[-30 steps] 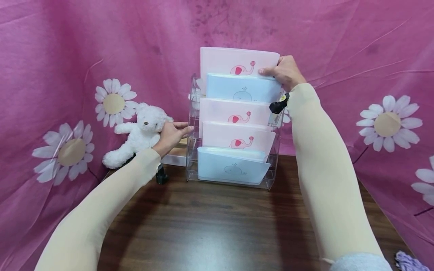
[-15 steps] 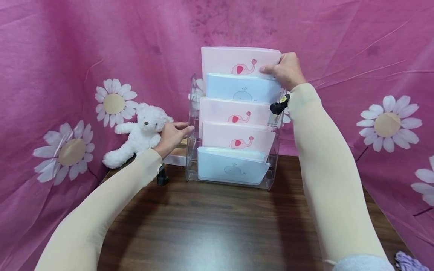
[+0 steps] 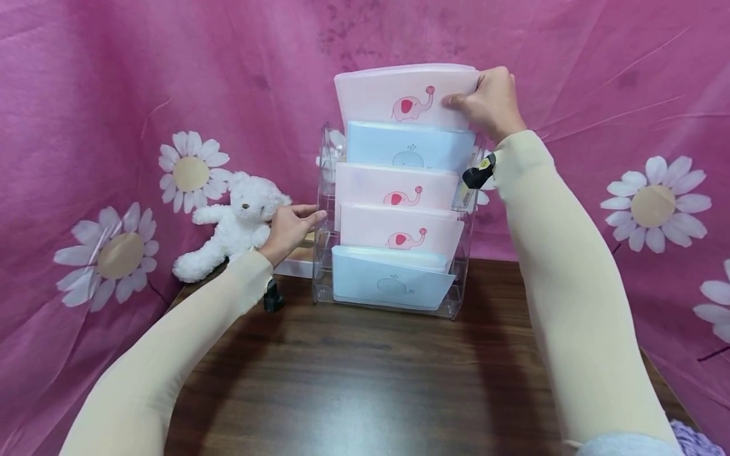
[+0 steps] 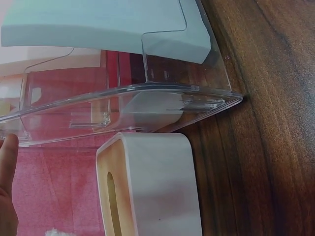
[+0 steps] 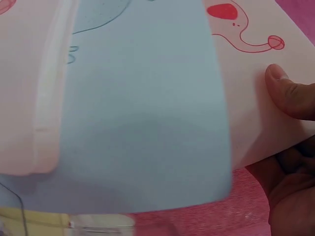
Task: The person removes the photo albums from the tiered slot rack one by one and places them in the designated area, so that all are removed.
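Observation:
My right hand (image 3: 495, 101) grips the right edge of a pink folder (image 3: 371, 95) with a red elephant print, thumb in front and fingers behind. The folder rises from the top back of a clear plastic file rack (image 3: 319, 278). Its lower part is hidden behind a blue whale folder (image 3: 376, 142). In the right wrist view the thumb (image 5: 290, 93) presses on the pink cover. My left hand (image 3: 288, 231) holds the rack's left side panel between thumb and fingers. One finger (image 4: 7, 162) shows at that panel in the left wrist view.
Lower rack tiers hold two pink elephant folders (image 3: 365, 183) and a blue whale folder (image 3: 365, 278) at the front. A white plush bear (image 3: 242, 215) sits left, near a white box with a wooden slotted top (image 4: 160, 182). Pink floral cloth (image 3: 570, 63) hangs behind.
My right hand has moved up and slightly right, lifting the pink elephant folder higher above the blue one. The left hand stays on the rack.

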Demonstrator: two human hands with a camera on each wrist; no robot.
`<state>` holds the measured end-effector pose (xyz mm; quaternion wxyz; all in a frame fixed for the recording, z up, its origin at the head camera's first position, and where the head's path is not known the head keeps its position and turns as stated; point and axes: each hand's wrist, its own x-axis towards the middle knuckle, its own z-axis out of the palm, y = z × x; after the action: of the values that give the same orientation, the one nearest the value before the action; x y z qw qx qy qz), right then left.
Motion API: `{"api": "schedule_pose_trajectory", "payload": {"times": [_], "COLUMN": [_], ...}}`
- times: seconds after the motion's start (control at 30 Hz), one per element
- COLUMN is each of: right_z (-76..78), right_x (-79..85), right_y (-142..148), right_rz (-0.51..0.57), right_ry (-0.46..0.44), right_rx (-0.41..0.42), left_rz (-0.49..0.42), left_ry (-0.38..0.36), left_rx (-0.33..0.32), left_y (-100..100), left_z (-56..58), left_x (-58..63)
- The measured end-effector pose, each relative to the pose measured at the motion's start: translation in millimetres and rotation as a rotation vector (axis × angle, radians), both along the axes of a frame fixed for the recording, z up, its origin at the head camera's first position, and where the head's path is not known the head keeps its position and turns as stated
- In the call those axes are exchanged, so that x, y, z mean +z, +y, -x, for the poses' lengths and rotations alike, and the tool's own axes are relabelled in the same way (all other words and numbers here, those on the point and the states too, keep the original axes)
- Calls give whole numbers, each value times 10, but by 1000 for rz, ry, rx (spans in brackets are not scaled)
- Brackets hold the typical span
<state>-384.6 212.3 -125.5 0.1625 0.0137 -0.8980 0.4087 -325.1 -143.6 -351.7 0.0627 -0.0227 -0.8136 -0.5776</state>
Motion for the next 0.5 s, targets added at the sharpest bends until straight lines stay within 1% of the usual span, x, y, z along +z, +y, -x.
{"api": "schedule_pose_trajectory", "payload": {"times": [0.1,0.2,0.3,0.4,0.5], "right_z": [-41,-83,-121,-160,-198], "right_x": [66,119,160,178,160], "right_y": [14,55,127,213,318], "right_rz": [37,93,193,269,329], "right_ry": [20,44,66,100,137], "right_rx": [-5,-7,4,10,2], "left_rz": [5,-39,-77,-72,-74], "left_ry": [10,-6,-22,-25,-26], "left_rx": [5,-2,-6,4,15], "left_y": [4,7,10,11,12], "left_z": [-12,-26,-34,-37,-38], "left_x": [6,4,5,14,25]}}
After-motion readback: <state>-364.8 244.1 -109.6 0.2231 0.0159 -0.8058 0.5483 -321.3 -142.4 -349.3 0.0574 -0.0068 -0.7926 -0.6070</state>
